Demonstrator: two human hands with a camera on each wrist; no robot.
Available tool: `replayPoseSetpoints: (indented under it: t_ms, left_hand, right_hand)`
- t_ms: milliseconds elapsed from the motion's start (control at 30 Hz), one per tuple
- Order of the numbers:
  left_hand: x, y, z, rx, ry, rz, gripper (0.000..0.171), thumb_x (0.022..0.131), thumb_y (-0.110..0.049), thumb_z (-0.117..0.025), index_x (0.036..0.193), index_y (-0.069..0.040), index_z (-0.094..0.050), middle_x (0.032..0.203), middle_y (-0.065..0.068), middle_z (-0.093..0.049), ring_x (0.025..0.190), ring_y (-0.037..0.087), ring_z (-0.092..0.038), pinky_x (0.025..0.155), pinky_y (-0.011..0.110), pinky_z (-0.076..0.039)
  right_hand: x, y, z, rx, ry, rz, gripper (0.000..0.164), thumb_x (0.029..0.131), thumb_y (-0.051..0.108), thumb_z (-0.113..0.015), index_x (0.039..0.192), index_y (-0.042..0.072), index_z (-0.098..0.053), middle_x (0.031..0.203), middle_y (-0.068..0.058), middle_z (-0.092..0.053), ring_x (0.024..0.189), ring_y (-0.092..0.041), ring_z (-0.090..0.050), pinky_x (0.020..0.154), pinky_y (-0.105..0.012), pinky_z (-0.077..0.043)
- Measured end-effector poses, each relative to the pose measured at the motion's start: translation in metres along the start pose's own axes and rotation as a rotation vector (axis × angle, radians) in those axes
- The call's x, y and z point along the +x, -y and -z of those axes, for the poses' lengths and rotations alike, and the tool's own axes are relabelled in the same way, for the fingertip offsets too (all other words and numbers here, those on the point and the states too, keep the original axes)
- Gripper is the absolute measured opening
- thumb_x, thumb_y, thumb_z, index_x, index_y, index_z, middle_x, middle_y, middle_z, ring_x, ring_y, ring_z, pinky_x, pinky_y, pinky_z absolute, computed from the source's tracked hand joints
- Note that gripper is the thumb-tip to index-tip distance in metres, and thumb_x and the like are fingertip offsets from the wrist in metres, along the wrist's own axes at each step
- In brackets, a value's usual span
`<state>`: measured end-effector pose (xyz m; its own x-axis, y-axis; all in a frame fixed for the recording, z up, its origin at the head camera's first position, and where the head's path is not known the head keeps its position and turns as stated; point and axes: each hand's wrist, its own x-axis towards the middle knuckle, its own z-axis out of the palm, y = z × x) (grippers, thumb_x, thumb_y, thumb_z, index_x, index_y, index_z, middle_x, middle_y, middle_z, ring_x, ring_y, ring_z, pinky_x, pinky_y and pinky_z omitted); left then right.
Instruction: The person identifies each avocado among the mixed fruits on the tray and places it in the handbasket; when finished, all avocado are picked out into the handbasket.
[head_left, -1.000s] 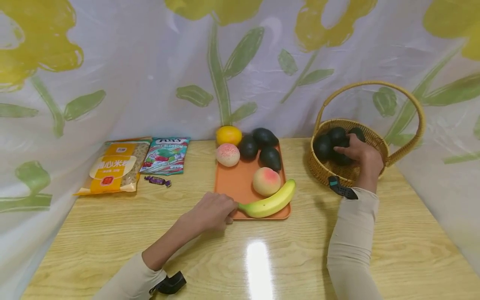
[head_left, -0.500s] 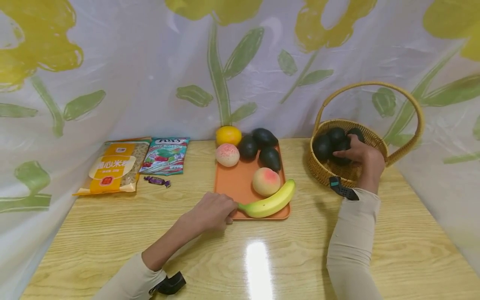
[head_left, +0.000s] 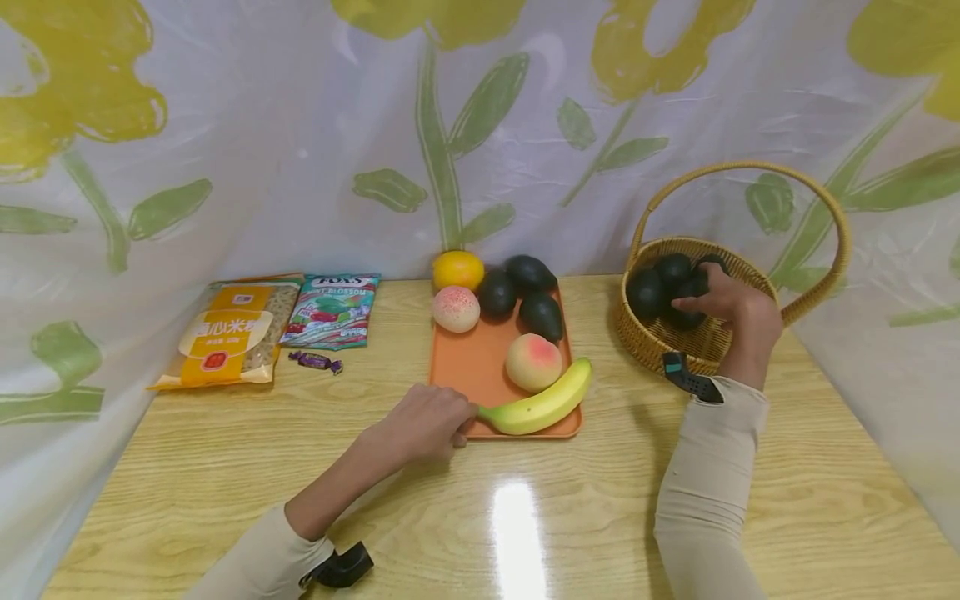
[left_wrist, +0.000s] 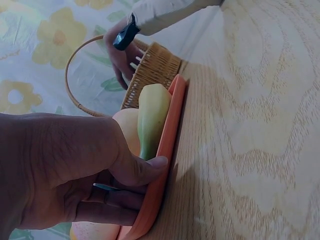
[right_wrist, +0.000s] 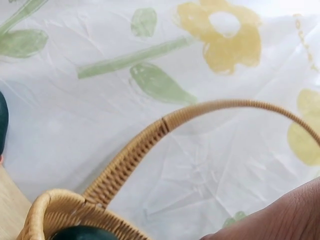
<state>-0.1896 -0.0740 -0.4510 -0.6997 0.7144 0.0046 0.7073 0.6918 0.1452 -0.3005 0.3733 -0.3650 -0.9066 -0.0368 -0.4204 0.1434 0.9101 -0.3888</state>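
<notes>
My left hand [head_left: 431, 417] pinches the near left corner of the orange tray [head_left: 480, 354]; in the left wrist view the thumb [left_wrist: 156, 162] presses on its rim. A banana [head_left: 543, 408], a peach [head_left: 533, 363], a speckled pale-pink fruit [head_left: 456, 309], a yellow-orange lemon-like fruit [head_left: 458, 272] and several avocados [head_left: 540, 317] lie on this tray. Inside the wicker basket [head_left: 637, 342], my right hand [head_left: 738, 312] holds a dark avocado [head_left: 693, 287], thumb on the left. Its fingertips are partly hidden. Other avocados [head_left: 647, 293] lie beside it.
The basket's tall handle [head_left: 840, 242] arches up behind my right hand. On the left lie a yellow food bag [head_left: 225, 333], a teal candy bag [head_left: 333, 312] and a purple wrapped candy [head_left: 315, 361]. A flowered curtain [head_left: 300, 192] hangs behind the table.
My right hand has shifted slightly right within the basket, and more of the far right avocado is covered. The left hand and the tray look unmoved.
</notes>
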Motion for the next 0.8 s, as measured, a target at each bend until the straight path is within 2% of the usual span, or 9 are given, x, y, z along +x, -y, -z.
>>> replayPoseSetpoints:
  t_ms: [133,267,400,667,800]
  left_hand:
    - [0.0,0.0,0.0,0.003,0.004,0.003,0.03,0.082,-0.004,-0.075,0.069,-0.019,-0.054,0.064,-0.011,-0.039,0.058,0.006,-0.033,0.051,0.022,-0.022]
    - [0.0,-0.001,0.001,0.01,0.001,0.001,0.029,0.082,-0.006,-0.078,0.07,-0.019,-0.055,0.064,-0.011,-0.039,0.059,0.007,-0.034,0.052,0.022,-0.023]
    - [0.0,-0.001,0.001,0.009,0.009,0.002,0.031,0.083,-0.008,-0.079,0.069,-0.019,-0.054,0.063,-0.011,-0.039,0.058,0.007,-0.034,0.051,0.022,-0.023]
    - [0.001,0.001,-0.001,0.005,0.004,-0.001,0.03,0.083,-0.007,-0.078,0.07,-0.019,-0.054,0.064,-0.01,-0.04,0.058,0.008,-0.034,0.052,0.023,-0.023]
    - [0.001,0.001,-0.001,-0.004,0.012,0.005,0.031,0.083,-0.006,-0.076,0.069,-0.019,-0.052,0.063,-0.01,-0.037,0.059,0.008,-0.033,0.053,0.023,-0.022]
  right_hand:
    - [-0.006,0.004,0.003,-0.02,-0.021,0.0,0.101,0.103,0.052,-0.056,0.164,0.001,0.008,0.167,-0.037,-0.006,0.142,-0.061,-0.034,0.113,-0.071,-0.034]
    - [-0.012,0.01,0.005,-0.041,-0.053,0.025,0.098,0.102,0.049,-0.058,0.164,0.0,0.0,0.166,-0.038,-0.011,0.148,-0.06,-0.027,0.116,-0.073,-0.028]
    - [-0.015,0.018,0.006,-0.077,-0.049,0.087,0.094,0.104,0.047,-0.057,0.164,-0.002,-0.004,0.168,-0.036,-0.01,0.153,-0.06,-0.014,0.119,-0.074,-0.022]
    - [-0.015,0.039,0.004,-0.101,-0.031,0.222,0.083,0.105,0.044,-0.059,0.163,0.003,-0.016,0.169,-0.033,-0.015,0.153,-0.057,-0.017,0.118,-0.074,-0.024]
    - [-0.016,0.054,0.002,-0.1,-0.024,0.264,0.082,0.105,0.041,-0.06,0.163,0.002,-0.018,0.169,-0.032,-0.017,0.154,-0.055,-0.019,0.119,-0.072,-0.025]
